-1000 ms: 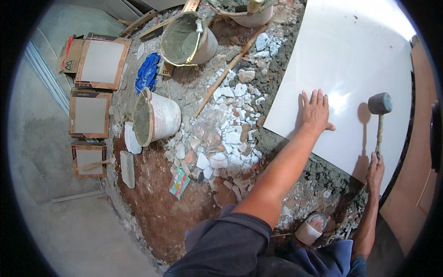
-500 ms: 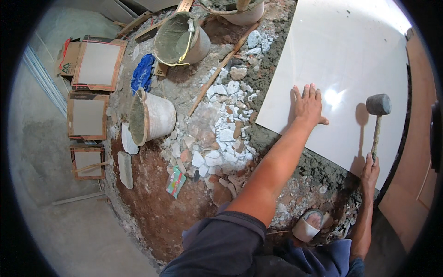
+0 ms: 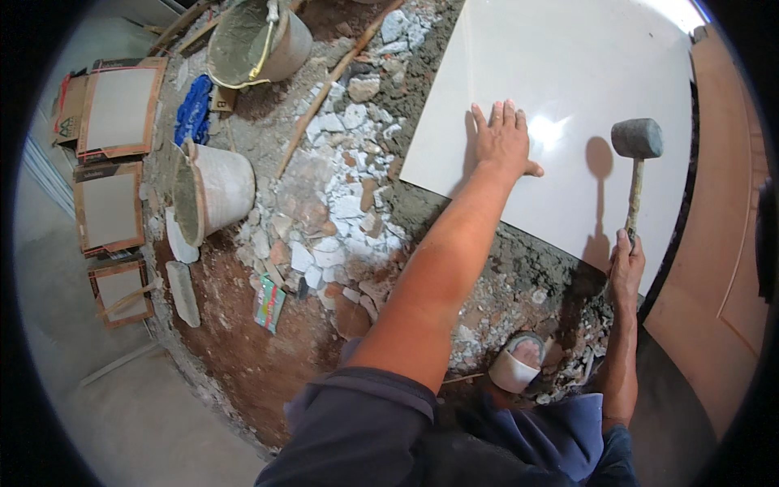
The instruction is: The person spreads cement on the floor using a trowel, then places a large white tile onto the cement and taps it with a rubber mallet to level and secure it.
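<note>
A large glossy white floor tile (image 3: 568, 73) lies on grey wet mortar (image 3: 422, 207). My left hand (image 3: 501, 140) rests flat on it near its left edge, fingers spread and thumb out to the right. Farther right, my right hand (image 3: 626, 272) is closed around the wooden handle of a rubber mallet (image 3: 637, 138). The mallet's dark head is raised above the tile, and its shadow falls on the surface to the left of it.
Broken white rubble (image 3: 349, 207) and a wooden stick (image 3: 337, 77) lie left of the tile. Beyond are mortar buckets (image 3: 227, 191), a blue plastic bag (image 3: 192, 112) and boxed tiles (image 3: 114, 207) along the wall. A brown panel (image 3: 714, 203) borders the right side. My sandalled foot (image 3: 519, 363) stands on rubble.
The whole view has swung, so the scene sits farther left and higher. My left hand stays on the tile, and the mallet remains raised in my right hand.
</note>
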`<state>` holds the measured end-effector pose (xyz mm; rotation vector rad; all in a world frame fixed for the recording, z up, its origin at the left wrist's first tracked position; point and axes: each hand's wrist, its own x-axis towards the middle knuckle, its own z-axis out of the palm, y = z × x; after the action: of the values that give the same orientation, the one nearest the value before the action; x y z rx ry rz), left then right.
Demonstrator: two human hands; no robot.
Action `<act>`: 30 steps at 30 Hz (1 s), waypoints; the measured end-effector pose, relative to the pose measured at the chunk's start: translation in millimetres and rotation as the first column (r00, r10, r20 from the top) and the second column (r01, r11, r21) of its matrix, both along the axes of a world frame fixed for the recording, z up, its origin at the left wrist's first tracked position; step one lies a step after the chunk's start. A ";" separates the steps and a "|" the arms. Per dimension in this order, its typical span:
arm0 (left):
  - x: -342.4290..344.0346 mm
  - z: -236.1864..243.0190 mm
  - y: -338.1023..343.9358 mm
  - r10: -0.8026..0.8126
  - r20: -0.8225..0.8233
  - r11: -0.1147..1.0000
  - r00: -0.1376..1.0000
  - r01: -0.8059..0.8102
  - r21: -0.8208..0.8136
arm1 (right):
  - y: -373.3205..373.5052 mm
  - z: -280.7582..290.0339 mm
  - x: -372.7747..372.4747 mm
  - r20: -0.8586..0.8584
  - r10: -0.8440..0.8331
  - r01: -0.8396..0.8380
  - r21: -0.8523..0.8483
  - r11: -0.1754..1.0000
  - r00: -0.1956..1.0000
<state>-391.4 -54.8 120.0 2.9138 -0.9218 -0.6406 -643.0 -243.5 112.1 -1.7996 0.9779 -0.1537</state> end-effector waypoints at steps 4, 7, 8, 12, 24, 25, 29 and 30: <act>1.0 -7.4 1.2 0.016 -0.011 0.999 1.000 -0.016 -0.042 | -0.8 15.6 0.9 -0.025 0.005 -0.005 0.025 1.000 1.000; 1.7 -11.1 2.9 0.022 -0.023 0.997 0.999 -0.024 -0.075 | -3.2 22.2 3.3 0.038 -0.011 0.012 -0.044 0.999 0.999; 2.1 -11.9 2.9 0.024 -0.009 0.996 1.000 -0.025 -0.086 | -2.7 21.1 6.1 0.058 -0.020 0.024 -0.068 0.997 0.998; 1.0 -13.6 2.0 0.024 -0.004 0.997 1.000 -0.024 -0.070 | 4.1 7.7 22.8 0.156 -0.102 0.113 -0.062 0.992 0.983; 1.7 -12.2 -0.4 0.026 0.014 1.000 1.000 -0.026 -0.013 | 13.8 -1.0 16.5 -0.010 0.042 -0.043 -0.209 0.977 0.999; 1.3 -11.9 -0.4 0.024 0.028 1.000 0.999 -0.024 -0.005 | 14.8 -3.1 16.4 -0.094 0.150 -0.175 -0.392 0.903 0.984; 0.6 -8.9 0.7 0.035 0.019 0.999 0.999 -0.035 -0.013 | 15.3 3.3 10.7 -0.122 0.122 -0.160 -0.388 0.908 0.985; 0.4 -8.2 0.9 0.037 0.016 0.999 0.999 -0.037 -0.013 | 15.1 7.7 7.9 -0.101 0.105 -0.132 -0.314 0.940 0.989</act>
<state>-391.0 -54.0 111.8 2.9219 -0.8679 -0.6074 -635.1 -228.4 119.8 -2.1732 0.9396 -0.1708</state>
